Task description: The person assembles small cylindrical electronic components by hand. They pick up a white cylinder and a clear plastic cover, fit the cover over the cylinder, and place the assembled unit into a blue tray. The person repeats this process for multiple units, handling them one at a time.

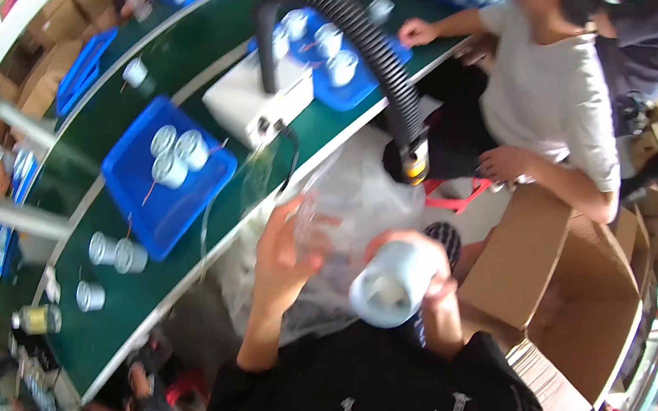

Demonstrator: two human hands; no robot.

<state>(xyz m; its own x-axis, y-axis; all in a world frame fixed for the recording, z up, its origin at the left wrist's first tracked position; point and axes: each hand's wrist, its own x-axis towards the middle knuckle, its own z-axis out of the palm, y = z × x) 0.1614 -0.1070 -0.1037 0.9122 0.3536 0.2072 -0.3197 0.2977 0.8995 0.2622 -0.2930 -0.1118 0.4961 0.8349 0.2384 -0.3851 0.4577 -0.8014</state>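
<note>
Leaning pale-blue cup (393, 280), round mouth, whitish inside

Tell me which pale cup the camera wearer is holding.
The pale cup in the right hand; those in blue trays and on the green table rest unheld.

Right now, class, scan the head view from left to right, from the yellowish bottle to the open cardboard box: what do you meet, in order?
Yellowish bottle, lone small cup, blue tray, left hand, held pale cup, open cardboard box.
</note>
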